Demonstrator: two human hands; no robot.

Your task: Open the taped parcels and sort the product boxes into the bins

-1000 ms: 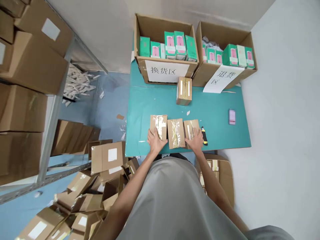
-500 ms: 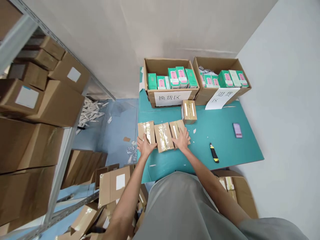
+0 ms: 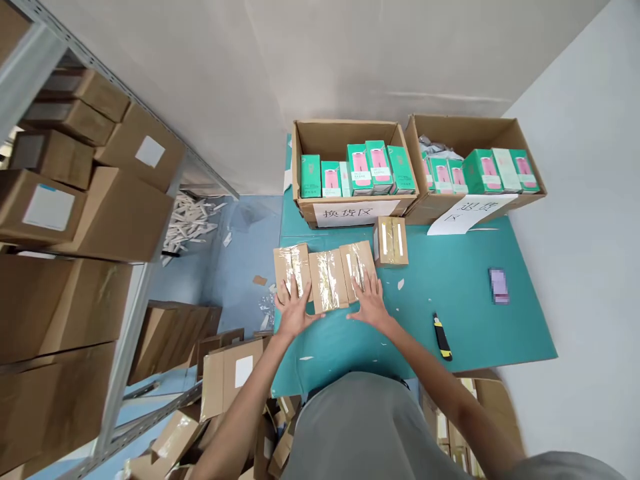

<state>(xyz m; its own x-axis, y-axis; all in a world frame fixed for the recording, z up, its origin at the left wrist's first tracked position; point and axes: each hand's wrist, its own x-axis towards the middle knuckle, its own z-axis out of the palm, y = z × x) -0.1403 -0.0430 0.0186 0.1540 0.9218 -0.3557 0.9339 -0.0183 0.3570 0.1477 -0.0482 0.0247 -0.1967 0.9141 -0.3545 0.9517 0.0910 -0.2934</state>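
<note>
Three taped brown cardboard boxes lie side by side on the teal table (image 3: 345, 347). My left hand (image 3: 295, 310) is open, its spread fingers resting on the near end of the left box (image 3: 293, 260). The middle box (image 3: 327, 280) sits between my hands, its clear tape shining. My right hand (image 3: 370, 301) is open too, with its fingers over the near end of the right box (image 3: 356, 259) and its thumb stretched to the left. A fourth small taped box (image 3: 391, 241) stands just beyond, to the right.
Two open cartons, the left carton (image 3: 305, 208) and the right carton (image 3: 423, 212), hold green-and-pink boxes at the table's back. A yellow-black utility knife (image 3: 442, 337) and a phone (image 3: 499, 287) lie on the right. Shelving (image 3: 117, 360) with cardboard boxes stands left; more boxes lie below.
The right box has been turned straighter, in line with the other two. My right hand has slid back toward me, and my left hand sits slightly lower on its box. The view has shifted a little.
</note>
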